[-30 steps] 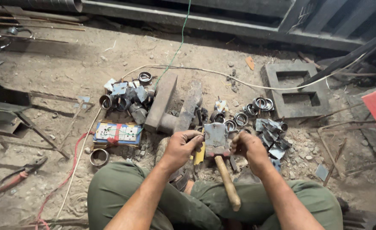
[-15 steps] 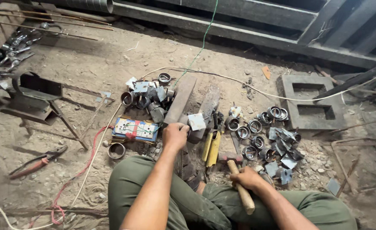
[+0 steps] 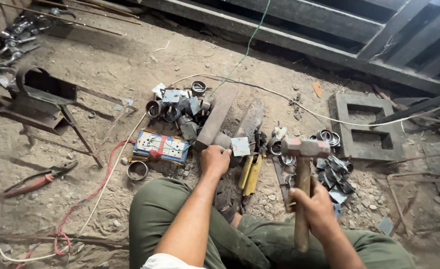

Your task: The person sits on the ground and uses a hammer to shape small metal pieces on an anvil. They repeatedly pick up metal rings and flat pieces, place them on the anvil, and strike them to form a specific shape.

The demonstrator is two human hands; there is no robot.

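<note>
A hammer [image 3: 303, 164] with a wooden handle is gripped in the right hand [image 3: 315, 204], the fingers closed fully round the handle about midway, the steel head raised above the ground; the left hand [image 3: 215, 160] is closed down on a small square metal plate [image 3: 241, 146], which is held against the metal bar [image 3: 219, 115] lying on the dirt floor [image 3: 105, 65]. Just right of the plate a yellow-handled tool [image 3: 251, 174] is laid. A heap of finished-looking ring-and-plate pieces [image 3: 177, 107] is piled at the far end of the bar, which suggests that a good share of the work is done; loose rings [image 3: 329, 137] and cut plates [image 3: 335, 172] are scattered to the right, so more pieces appear to be left. The present piece is judged to be not yet struck; whether it is already shaped cannot be told. Red-handled pliers [image 3: 33, 182] are left well apart on the left.
</note>
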